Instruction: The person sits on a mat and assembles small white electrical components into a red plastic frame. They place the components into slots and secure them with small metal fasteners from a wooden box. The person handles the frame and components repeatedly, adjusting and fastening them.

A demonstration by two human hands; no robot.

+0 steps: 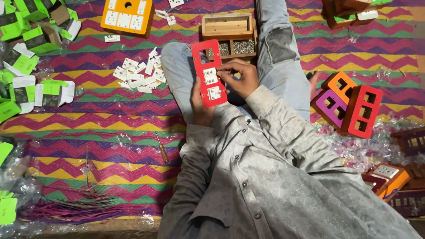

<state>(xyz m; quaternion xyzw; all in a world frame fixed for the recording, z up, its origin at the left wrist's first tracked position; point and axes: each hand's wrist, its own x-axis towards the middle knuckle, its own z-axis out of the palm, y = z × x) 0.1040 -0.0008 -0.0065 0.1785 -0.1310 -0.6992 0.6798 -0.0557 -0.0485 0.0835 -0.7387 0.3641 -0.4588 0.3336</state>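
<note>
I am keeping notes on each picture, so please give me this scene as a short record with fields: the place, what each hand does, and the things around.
place: person seated on a zigzag-patterned mat
left hand: holds the red panel from below
right hand: fingers at the white switch modules fitted in the panel
ahead: wooden tray with small metal screws
left side: loose white modules, orange panel, green and white cartons
right side: orange, purple and red boxes
on mat: screwdriver, bundle of wires
</note>
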